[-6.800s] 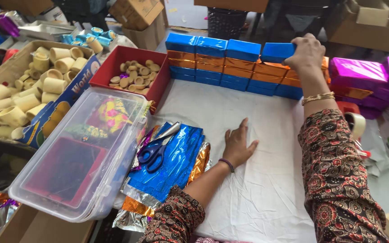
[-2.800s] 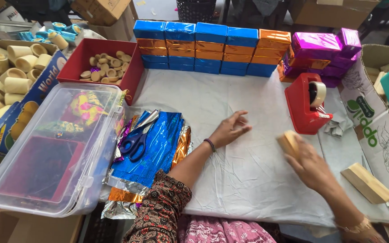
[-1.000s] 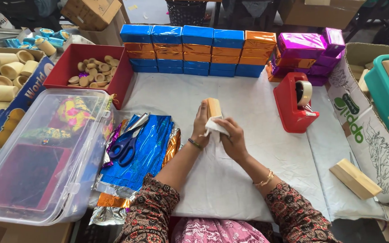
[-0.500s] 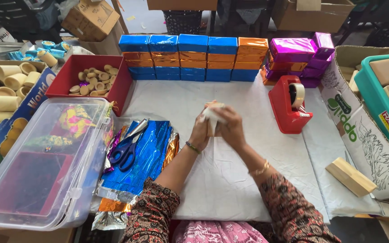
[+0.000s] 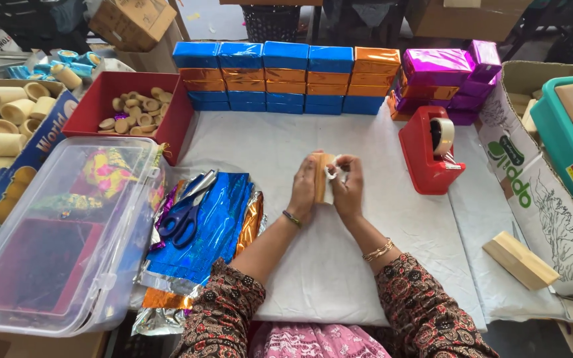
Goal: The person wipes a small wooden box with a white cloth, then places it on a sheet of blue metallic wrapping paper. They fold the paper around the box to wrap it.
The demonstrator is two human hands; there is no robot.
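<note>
The small wooden block [image 5: 321, 178], apparently light, rigid and smooth-faced, stands upright between the left hand [image 5: 304, 187], closed around its long side, and the right hand [image 5: 347, 189], whose fingertips pinch a scrap of white tape [image 5: 332, 170] at its top edge.

Left hand [image 5: 304, 189] and right hand [image 5: 347, 189] raised together.

A row of foil-wrapped boxes [image 5: 280, 76], blue, orange and purple, stands stacked along the back of the table [image 5: 339, 278]. A red tape dispenser [image 5: 429, 151] sits right of centre. Scissors [image 5: 187, 209] lie on blue foil sheets [image 5: 217, 225], beside a clear tub [image 5: 54, 238]. A red tray [image 5: 97, 99] holds small discs.
</note>
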